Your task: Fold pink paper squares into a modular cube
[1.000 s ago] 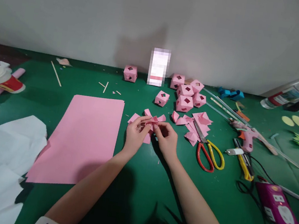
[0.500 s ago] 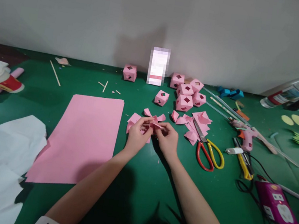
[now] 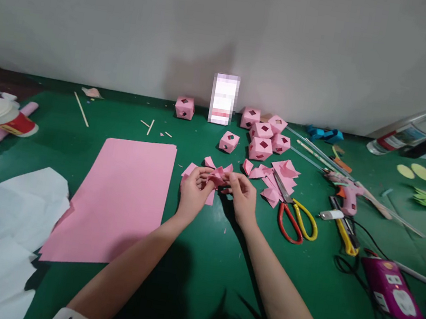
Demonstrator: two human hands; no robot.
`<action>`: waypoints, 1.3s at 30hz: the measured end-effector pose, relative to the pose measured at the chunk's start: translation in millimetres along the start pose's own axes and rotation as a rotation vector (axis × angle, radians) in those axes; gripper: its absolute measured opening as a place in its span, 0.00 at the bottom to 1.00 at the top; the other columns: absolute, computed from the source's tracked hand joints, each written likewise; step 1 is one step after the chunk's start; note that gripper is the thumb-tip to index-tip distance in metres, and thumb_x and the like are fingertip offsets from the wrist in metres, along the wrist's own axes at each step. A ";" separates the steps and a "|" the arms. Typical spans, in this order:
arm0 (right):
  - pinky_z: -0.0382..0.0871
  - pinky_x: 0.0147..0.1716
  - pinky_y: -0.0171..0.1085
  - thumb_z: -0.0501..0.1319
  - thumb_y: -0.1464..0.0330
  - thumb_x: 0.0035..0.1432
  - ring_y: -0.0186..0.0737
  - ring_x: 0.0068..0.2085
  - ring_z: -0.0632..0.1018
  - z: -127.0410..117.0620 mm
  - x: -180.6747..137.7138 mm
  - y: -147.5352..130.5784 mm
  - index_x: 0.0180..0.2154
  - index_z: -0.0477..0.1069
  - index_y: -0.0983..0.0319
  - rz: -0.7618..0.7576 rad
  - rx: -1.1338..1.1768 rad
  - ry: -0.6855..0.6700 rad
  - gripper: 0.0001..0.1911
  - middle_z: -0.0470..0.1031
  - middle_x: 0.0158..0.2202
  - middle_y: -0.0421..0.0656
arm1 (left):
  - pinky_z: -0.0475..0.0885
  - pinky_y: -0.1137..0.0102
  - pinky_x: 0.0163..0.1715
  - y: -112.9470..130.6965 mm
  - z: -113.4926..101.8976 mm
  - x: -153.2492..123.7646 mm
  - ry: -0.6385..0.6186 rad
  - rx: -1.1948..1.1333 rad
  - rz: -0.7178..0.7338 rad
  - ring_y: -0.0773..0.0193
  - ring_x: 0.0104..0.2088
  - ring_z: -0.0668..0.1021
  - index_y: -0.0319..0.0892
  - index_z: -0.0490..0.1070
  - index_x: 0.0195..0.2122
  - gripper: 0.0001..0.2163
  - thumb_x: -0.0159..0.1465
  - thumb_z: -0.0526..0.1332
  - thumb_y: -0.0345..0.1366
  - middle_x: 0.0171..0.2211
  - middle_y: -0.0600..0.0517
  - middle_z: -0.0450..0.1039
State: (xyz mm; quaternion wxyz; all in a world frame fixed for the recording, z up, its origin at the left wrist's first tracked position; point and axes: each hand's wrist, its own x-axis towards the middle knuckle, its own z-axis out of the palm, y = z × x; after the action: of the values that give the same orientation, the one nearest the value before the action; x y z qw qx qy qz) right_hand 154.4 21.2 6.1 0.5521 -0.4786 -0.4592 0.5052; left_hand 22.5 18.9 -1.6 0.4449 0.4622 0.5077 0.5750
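A small folded pink paper piece (image 3: 217, 175) is pinched between the thumb and fingers of my left hand (image 3: 193, 194). My right hand (image 3: 244, 199) grips the right side of the same piece with its fingertips. Beneath and behind my hands lie more folded pink paper pieces (image 3: 208, 161), partly hidden by my fingers. To the right, scissors (image 3: 287, 197) with one red and one yellow handle rest on a heap of pink paper pieces (image 3: 285, 169). Several pink paper cubes with diamond-shaped holes (image 3: 260, 148) sit behind.
A stack of pink paper sheets (image 3: 122, 199) lies left, beside torn white paper (image 3: 30, 201) and a tipped paper cup (image 3: 3, 115). Rightward are a pink glue gun (image 3: 348, 193), a yellow cutter (image 3: 347, 238), a purple power box (image 3: 392, 287) and a bottle (image 3: 413, 133). A bright screen (image 3: 224, 100) stands against the wall.
My right hand has shifted slightly right, and its fingers have straightened a little. The folded piece has turned in my fingers. The view has moved slightly.
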 end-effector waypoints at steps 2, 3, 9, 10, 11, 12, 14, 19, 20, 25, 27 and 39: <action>0.74 0.33 0.36 0.66 0.56 0.56 0.39 0.36 0.79 -0.5 0.4 -0.7 0.38 0.77 0.58 -0.018 -0.028 -0.050 0.13 0.80 0.36 0.43 | 0.77 0.71 0.36 0.4 0.0 -0.4 -0.027 0.026 0.010 0.65 0.36 0.81 0.41 0.72 0.43 0.10 0.59 0.65 0.32 0.35 0.50 0.77; 0.74 0.35 0.37 0.67 0.58 0.55 0.40 0.37 0.79 -0.4 0.2 -1.0 0.38 0.78 0.58 -0.026 -0.040 -0.073 0.12 0.80 0.37 0.43 | 0.77 0.71 0.37 0.6 -0.2 -0.5 -0.035 0.039 0.015 0.64 0.37 0.81 0.41 0.73 0.43 0.10 0.59 0.64 0.33 0.36 0.49 0.77; 0.74 0.40 0.39 0.69 0.59 0.52 0.42 0.41 0.80 -0.1 -0.1 -0.2 0.40 0.77 0.58 -0.030 -0.085 -0.094 0.15 0.80 0.41 0.45 | 0.78 0.71 0.36 -0.8 -2.2 0.8 -0.036 0.049 0.028 0.64 0.37 0.81 0.41 0.73 0.47 0.13 0.60 0.64 0.33 0.37 0.48 0.79; 0.74 0.40 0.39 0.69 0.58 0.52 0.42 0.41 0.80 -0.4 0.4 0.5 0.40 0.77 0.59 -0.029 -0.102 -0.087 0.15 0.80 0.41 0.45 | 0.78 0.71 0.36 -1.0 -2.2 0.9 -0.037 0.049 0.030 0.64 0.37 0.81 0.41 0.74 0.47 0.13 0.60 0.64 0.34 0.38 0.47 0.79; 0.75 0.39 0.40 0.69 0.57 0.52 0.42 0.40 0.80 -0.7 0.9 1.4 0.39 0.77 0.59 -0.027 -0.112 -0.078 0.15 0.81 0.41 0.45 | 0.78 0.70 0.37 -1.0 -2.1 0.7 -0.039 0.047 0.030 0.64 0.37 0.81 0.41 0.74 0.47 0.14 0.60 0.64 0.34 0.39 0.47 0.79; 0.75 0.39 0.40 0.69 0.57 0.52 0.42 0.39 0.80 -0.9 1.2 2.3 0.39 0.77 0.59 -0.026 -0.116 -0.068 0.16 0.81 0.40 0.45 | 0.78 0.70 0.37 -0.6 -1.8 0.3 -0.042 0.042 0.028 0.63 0.38 0.81 0.41 0.74 0.47 0.14 0.61 0.65 0.35 0.40 0.46 0.79; 0.75 0.38 0.39 0.68 0.56 0.53 0.41 0.36 0.80 -0.8 1.4 3.9 0.38 0.77 0.60 -0.025 -0.115 -0.045 0.15 0.81 0.37 0.45 | 0.79 0.68 0.38 1.1 -1.2 -1.1 -0.055 0.025 0.023 0.62 0.40 0.82 0.41 0.74 0.47 0.14 0.61 0.65 0.37 0.42 0.45 0.79; 0.73 0.31 0.37 0.67 0.56 0.53 0.38 0.29 0.77 3.0 -1.1 4.3 0.34 0.76 0.60 -0.025 -0.184 0.041 0.14 0.79 0.31 0.42 | 0.79 0.66 0.39 7.9 -0.3 -5.8 -0.084 0.055 0.057 0.62 0.39 0.81 0.41 0.77 0.43 0.11 0.64 0.63 0.40 0.43 0.46 0.79; 0.72 0.31 0.37 0.67 0.56 0.53 0.38 0.29 0.77 3.8 -1.7 3.9 0.33 0.75 0.60 -0.025 -0.208 0.052 0.14 0.79 0.30 0.42 | 0.79 0.66 0.40 8.8 -0.3 -6.4 -0.089 0.067 0.068 0.62 0.39 0.81 0.42 0.77 0.43 0.10 0.64 0.63 0.40 0.43 0.46 0.79; 0.71 0.28 0.35 0.65 0.56 0.54 0.36 0.27 0.75 5.3 -3.8 1.6 0.30 0.73 0.60 -0.032 -0.276 0.056 0.14 0.77 0.27 0.41 | 0.78 0.66 0.40 7.8 -1.0 -6.4 -0.095 0.086 0.091 0.61 0.38 0.81 0.42 0.78 0.41 0.09 0.64 0.63 0.40 0.40 0.47 0.80; 0.68 0.26 0.34 0.66 0.56 0.54 0.34 0.25 0.73 4.9 -4.2 1.5 0.27 0.71 0.60 -0.045 -0.305 0.039 0.14 0.74 0.24 0.39 | 0.78 0.66 0.39 6.2 -1.8 -5.9 -0.082 0.119 0.105 0.61 0.38 0.81 0.43 0.78 0.39 0.08 0.64 0.63 0.40 0.38 0.48 0.79; 0.73 0.35 0.38 0.63 0.57 0.58 0.39 0.33 0.78 2.5 -3.8 4.7 0.34 0.77 0.59 -0.124 -0.262 0.036 0.13 0.79 0.32 0.42 | 0.76 0.72 0.31 7.4 -0.6 -6.8 -0.057 0.204 0.155 0.61 0.42 0.78 0.43 0.75 0.45 0.11 0.64 0.63 0.42 0.44 0.46 0.75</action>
State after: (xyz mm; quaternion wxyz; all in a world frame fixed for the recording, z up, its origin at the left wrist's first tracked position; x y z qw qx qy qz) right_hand 151.1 17.7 1.7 0.5230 -0.5263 -0.5400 0.3973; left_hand 22.8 11.5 5.2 0.3643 0.5591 0.5133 0.5397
